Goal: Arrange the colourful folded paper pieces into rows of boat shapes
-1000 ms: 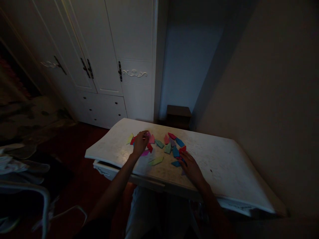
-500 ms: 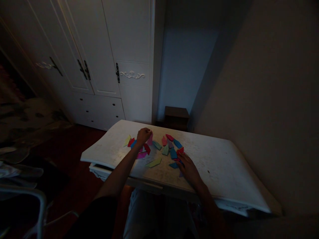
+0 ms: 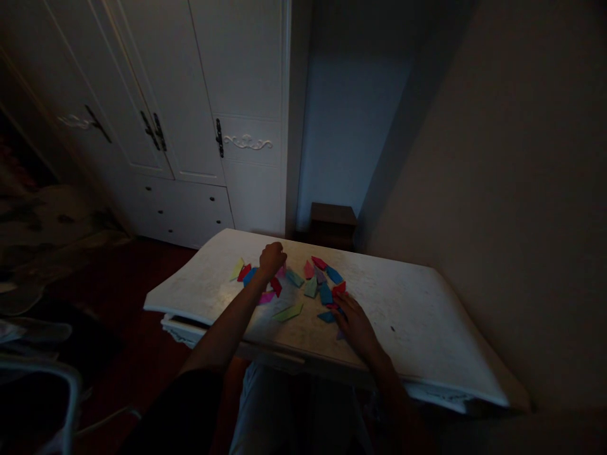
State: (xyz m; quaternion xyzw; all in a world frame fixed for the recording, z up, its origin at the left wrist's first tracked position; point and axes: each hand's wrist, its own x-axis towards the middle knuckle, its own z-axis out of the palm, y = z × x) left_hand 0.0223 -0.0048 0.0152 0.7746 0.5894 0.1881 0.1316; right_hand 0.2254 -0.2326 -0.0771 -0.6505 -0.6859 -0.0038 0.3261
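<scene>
Folded paper pieces in several colours lie in two loose groups on a white table [image 3: 417,316]. My left hand [image 3: 272,258] is closed, knuckles up, over the far side of the left group; its fingertips are turned away, so what they grip is hidden. Just below it a pink paper piece [image 3: 282,270] partly shows, beside a pale teal piece [image 3: 294,278] and a dark red piece [image 3: 275,287]. My right hand [image 3: 355,319] lies open with fingers stretched over the right group, touching a red piece [image 3: 339,289]. Close to its fingers are blue pieces [image 3: 325,293].
A yellow-green piece [image 3: 289,312] lies between the groups near the front edge. Behind the table stand a white wardrobe [image 3: 251,183] and a small brown cabinet [image 3: 333,213]. A wall [image 3: 512,189] rises on the right. A pale curved frame [image 3: 71,392] stands at lower left.
The view has shifted slightly. My left hand has turned over so its back hides the fingertips that showed before, and it covers more of the pink piece. My right hand stays in place.
</scene>
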